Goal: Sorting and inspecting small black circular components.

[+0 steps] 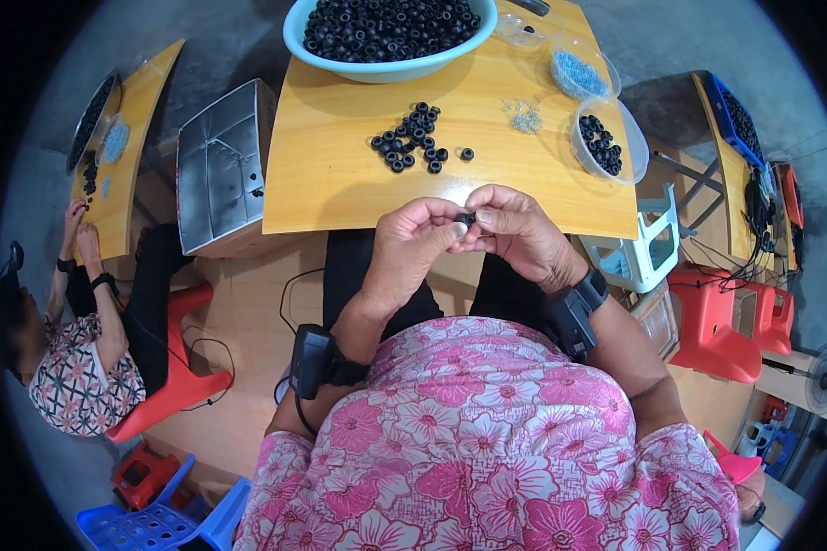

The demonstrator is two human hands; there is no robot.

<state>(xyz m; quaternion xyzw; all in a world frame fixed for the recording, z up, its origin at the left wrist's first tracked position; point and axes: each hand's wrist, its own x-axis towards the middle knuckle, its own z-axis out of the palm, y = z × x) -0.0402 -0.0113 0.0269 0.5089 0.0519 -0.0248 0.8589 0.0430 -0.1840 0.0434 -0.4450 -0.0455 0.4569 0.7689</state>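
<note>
Both hands meet dead center of the frame, just below the near edge of the wooden table (340, 184). Left hand (412, 241) and right hand (516, 228) both pinch one small black rubber ring (467, 219) between thumbs and fingertips. A loose pile of rings (415, 138) sits mid-table, and a pale green basin (388, 66) full of them at top center.

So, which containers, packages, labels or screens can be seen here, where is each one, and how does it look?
No labels, signs or screens show; only containers.
Basin: far table edge, round, pale turquoise, full of black rings.
Upper tub: right of the basin, round, clear, blue bits inside.
Lower tub: right table edge, round, clear, some black rings.
Metal box: left of the table, square, grey, open.
Crate: far right, blue, dark parts.
</note>
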